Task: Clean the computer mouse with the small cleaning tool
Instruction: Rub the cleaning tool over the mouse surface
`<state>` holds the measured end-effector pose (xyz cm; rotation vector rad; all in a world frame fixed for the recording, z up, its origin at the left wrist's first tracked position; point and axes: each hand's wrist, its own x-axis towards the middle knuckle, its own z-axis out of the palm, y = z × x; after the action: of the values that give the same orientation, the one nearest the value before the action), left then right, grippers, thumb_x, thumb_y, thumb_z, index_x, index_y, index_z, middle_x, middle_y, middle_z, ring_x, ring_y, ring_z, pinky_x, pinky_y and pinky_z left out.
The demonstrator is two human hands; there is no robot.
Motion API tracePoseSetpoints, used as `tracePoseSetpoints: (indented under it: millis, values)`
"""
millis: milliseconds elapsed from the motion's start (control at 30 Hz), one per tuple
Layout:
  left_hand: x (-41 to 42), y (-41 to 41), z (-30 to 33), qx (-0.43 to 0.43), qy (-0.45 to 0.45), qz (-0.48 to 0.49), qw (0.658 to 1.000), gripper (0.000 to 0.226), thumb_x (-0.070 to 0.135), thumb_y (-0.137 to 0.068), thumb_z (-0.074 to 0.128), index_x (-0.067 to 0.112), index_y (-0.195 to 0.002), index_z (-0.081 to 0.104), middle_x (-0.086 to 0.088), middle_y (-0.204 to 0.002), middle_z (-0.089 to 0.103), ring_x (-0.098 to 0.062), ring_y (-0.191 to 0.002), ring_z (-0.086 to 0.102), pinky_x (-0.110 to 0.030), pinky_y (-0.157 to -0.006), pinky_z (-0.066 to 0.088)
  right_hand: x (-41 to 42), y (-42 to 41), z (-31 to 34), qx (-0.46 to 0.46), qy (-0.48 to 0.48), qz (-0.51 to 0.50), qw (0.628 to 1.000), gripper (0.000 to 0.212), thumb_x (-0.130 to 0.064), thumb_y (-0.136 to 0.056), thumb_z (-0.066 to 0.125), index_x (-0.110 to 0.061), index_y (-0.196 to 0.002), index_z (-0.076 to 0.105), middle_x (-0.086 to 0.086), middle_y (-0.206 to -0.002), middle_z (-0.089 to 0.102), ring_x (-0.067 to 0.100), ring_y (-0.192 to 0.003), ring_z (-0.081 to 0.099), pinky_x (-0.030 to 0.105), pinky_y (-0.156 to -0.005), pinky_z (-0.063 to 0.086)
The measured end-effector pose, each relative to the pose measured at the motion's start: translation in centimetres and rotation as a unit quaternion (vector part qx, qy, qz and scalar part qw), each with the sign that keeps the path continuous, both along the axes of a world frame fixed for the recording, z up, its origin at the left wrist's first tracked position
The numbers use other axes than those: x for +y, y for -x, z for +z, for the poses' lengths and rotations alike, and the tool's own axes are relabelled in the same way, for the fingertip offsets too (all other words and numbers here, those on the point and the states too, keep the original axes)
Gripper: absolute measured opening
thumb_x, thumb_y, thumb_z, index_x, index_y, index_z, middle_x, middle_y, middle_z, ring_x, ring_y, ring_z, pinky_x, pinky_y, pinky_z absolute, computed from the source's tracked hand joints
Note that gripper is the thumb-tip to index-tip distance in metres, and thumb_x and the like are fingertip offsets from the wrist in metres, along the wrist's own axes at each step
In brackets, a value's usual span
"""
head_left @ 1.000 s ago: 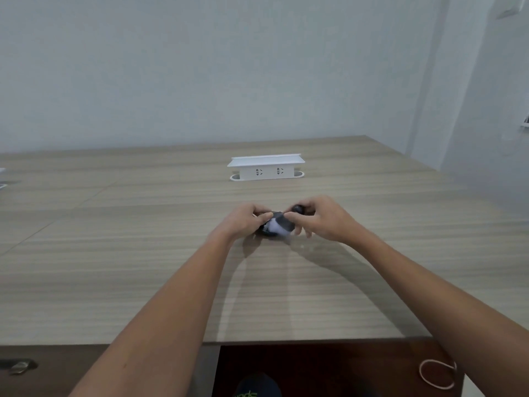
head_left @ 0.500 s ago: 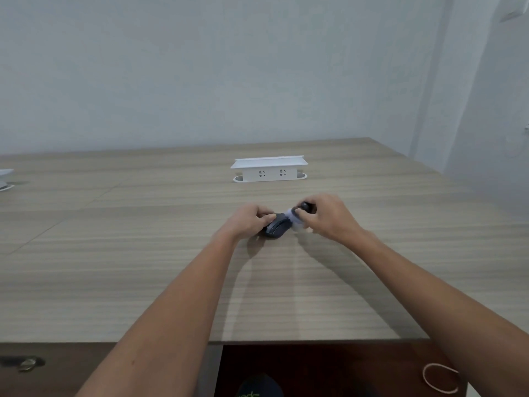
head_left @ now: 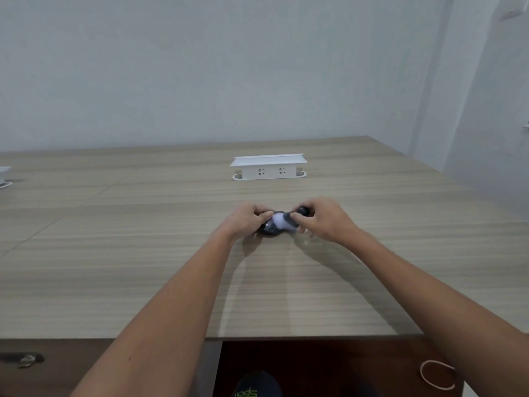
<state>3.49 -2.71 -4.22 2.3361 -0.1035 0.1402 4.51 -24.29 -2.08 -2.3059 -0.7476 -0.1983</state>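
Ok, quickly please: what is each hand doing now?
Left hand: closed on the mouse, steadying it.
Right hand: closed on the cleaning tool.

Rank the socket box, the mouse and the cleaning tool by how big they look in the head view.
1. Socket box, clearly largest, though farther away.
2. Mouse, partly hidden by the left hand.
3. Cleaning tool, gripped by the right hand; close to the mouse in size, so unsure.

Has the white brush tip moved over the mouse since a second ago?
Yes. The white brush tip swept right, then back left toward the left hand, judged against the white socket box.
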Motion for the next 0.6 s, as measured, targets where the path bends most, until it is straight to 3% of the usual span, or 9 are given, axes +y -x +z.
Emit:
tracePoseSetpoints:
  millis: [67,200,333,467,533,600]
  values:
    - [-0.1,0.0,0.0,0.0,-0.003,0.001,1.0,0.027,0.02,-0.1,0.051,0.015,-0.113,0.074,-0.007,-0.111,0.075,-0.014,-0.097,0.063,-0.026,-0.086,0.045,-0.1,-0.2,0.3,-0.043,0.01,-0.038,0.998,0.017,-0.021,-0.087,0.062,-0.015,-0.088,0.079,0.003,-0.067,0.075,0.02,-0.056,0.068,0.04,-0.064,0.06]
    - [0.2,-0.2,-0.1,-0.001,0.012,-0.01,1.0,0.026,0.019,-0.1,0.052,0.015,-0.11,0.076,-0.007,-0.109,0.076,-0.012,-0.095,0.062,-0.028,-0.087,0.047,0.6,1.3,0.7,0.02,0.002,0.055,0.998,0.016,-0.019,-0.088,0.064,-0.015,-0.092,0.078,0.004,-0.066,0.076,0.008,-0.046,0.063,0.026,-0.053,0.057]
    - [0.1,-0.1,0.0,0.005,0.007,0.0,1.0,0.027,0.02,-0.1,0.051,0.017,-0.115,0.073,-0.004,-0.108,0.075,-0.011,-0.093,0.062,-0.014,-0.077,0.043,0.3,-0.1,0.2,-0.062,0.036,-0.057,0.996,0.02,-0.027,-0.086,0.061,-0.015,-0.086,0.077,0.004,-0.071,0.075,0.023,-0.066,0.07,0.042,-0.065,0.058]
    - [0.2,-0.3,-0.1,0.003,0.008,-0.002,1.0,0.027,0.021,-0.1,0.051,0.016,-0.115,0.074,-0.004,-0.109,0.075,-0.01,-0.094,0.062,-0.012,-0.076,0.043,0.1,0.8,0.3,0.001,-0.013,0.032,0.999,0.016,-0.02,-0.09,0.064,-0.016,-0.092,0.08,0.003,-0.066,0.075,0.012,-0.049,0.064,0.03,-0.052,0.059]
    - [0.3,-0.3,-0.1,0.004,0.012,-0.003,1.0,0.027,0.02,-0.1,0.052,0.015,-0.114,0.074,-0.004,-0.109,0.075,-0.01,-0.094,0.062,-0.012,-0.077,0.043,0.0,0.8,0.0,0.007,0.006,0.038,0.999,0.016,-0.019,-0.09,0.065,-0.015,-0.094,0.08,0.003,-0.067,0.075,0.011,-0.052,0.063,0.03,-0.058,0.057]
    - [0.3,-0.3,-0.2,0.004,0.019,-0.002,1.0,0.027,0.019,-0.1,0.052,0.015,-0.114,0.074,-0.004,-0.106,0.075,-0.011,-0.093,0.061,-0.012,-0.076,0.043,-0.4,0.0,-0.2,-0.022,0.039,-0.019,0.999,0.02,-0.026,-0.087,0.064,-0.013,-0.091,0.079,0.003,-0.072,0.074,0.018,-0.063,0.066,0.037,-0.067,0.057]
